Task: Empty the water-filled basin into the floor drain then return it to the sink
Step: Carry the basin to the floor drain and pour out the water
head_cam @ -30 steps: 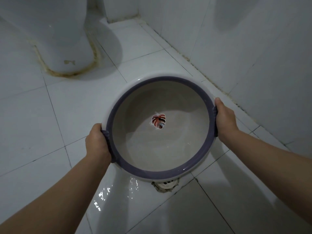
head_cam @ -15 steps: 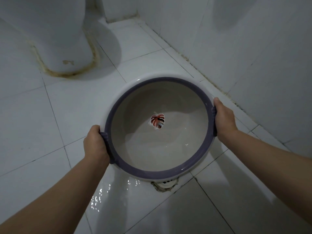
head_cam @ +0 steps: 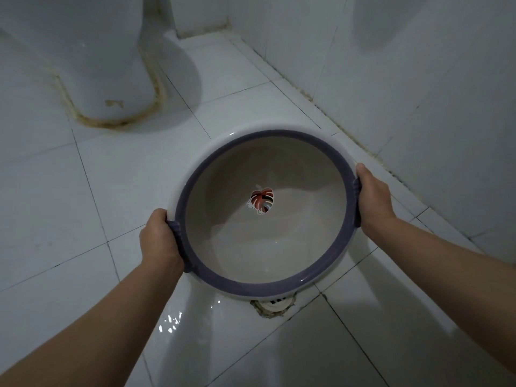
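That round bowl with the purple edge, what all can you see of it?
The basin is round and shallow, of glossy plastic by the look, cream inside with a white outer rim and a purple band with ribbed grips. A red leaf picture sits at its centre. A little water pools in its near side. The left hand and right hand hold it tilted above the wet floor, partly covering the floor drain.

The basin looks like smooth plastic, glossy on its purple rim. The floor has glossy white ceramic tiles, shining wet near the drain. The toilet base is smooth glazed ceramic, with rough stained sealant.
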A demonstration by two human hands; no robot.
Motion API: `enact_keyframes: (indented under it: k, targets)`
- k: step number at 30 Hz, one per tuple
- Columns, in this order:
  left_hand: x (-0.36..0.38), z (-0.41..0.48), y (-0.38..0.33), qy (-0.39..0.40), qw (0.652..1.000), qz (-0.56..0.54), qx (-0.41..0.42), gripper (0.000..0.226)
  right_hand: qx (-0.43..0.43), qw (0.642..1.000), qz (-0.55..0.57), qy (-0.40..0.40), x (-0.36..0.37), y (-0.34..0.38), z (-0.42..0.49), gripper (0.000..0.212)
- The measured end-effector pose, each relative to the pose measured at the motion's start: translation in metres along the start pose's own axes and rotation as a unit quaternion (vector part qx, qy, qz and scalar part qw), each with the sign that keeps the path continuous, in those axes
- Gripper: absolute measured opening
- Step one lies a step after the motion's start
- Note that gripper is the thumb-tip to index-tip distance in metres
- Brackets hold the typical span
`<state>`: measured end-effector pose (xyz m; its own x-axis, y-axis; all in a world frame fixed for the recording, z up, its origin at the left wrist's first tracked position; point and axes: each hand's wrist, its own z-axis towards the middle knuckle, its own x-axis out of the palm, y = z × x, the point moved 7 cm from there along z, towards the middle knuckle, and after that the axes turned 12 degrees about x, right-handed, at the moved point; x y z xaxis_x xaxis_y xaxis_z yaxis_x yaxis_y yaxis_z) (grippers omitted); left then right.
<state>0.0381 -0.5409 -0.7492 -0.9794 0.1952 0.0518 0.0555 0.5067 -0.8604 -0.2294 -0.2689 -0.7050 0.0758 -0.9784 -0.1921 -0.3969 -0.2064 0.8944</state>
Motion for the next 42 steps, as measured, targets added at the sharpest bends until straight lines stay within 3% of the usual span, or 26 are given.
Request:
enact_keyframes:
  k: [6, 11, 16, 23, 36, 42]
  targets:
    - [0.0, 0.001, 0.0, 0.005, 1.0, 0.007, -0.001, 0.05, -0.002, 1.0, 0.005, 0.007, 0.0, 0.0, 0.001, 0.037]
    - [-0.001, 0.003, 0.0, -0.011, 1.0, 0.023, 0.005, 0.036, 0.002, 1.0, -0.005, 0.007, 0.001, 0.0, 0.002, 0.035]
    - [0.001, 0.005, 0.0, -0.012, 0.999, 0.034, 0.0, 0.048, 0.004, 1.0, 0.003, 0.011, 0.002, 0.001, 0.003, 0.036]
    - [0.001, 0.003, -0.003, -0.029, 0.999, 0.041, 0.0, 0.03, 0.025, 0.999, 0.009, 0.036, 0.005, -0.001, 0.005, 0.032]
    - [0.001, 0.005, -0.003, -0.033, 0.999, 0.039, 0.014, 0.03, 0.055, 0.998, 0.029, 0.016, 0.001, -0.009, 0.011, 0.027]
    - [0.002, 0.008, 0.0, -0.02, 0.999, 0.014, 0.03, 0.027, 0.082, 0.996, 0.039, 0.0, -0.003, -0.014, 0.012, 0.04]
